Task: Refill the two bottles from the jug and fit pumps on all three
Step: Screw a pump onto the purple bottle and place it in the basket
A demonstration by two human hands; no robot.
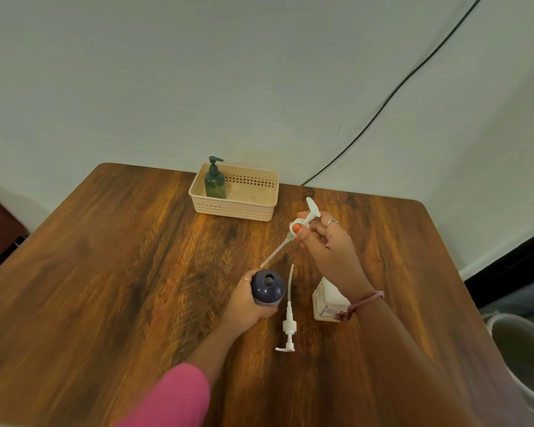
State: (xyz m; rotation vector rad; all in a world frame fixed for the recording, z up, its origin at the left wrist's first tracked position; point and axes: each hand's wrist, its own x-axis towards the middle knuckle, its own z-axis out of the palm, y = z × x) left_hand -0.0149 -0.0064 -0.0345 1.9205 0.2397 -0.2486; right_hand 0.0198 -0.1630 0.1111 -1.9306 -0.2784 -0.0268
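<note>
Head view: right hand (327,241) pinches white pump (301,224); left hand (244,303) grips dark bottle (267,286). Steer the dip tube toward seven o'clock, into the neck, then screw down.

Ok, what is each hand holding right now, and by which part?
The left hand grips the dark bottle around its body. The right hand pinches a white pump at its collar, tube angled down toward the bottle's open neck.
</note>
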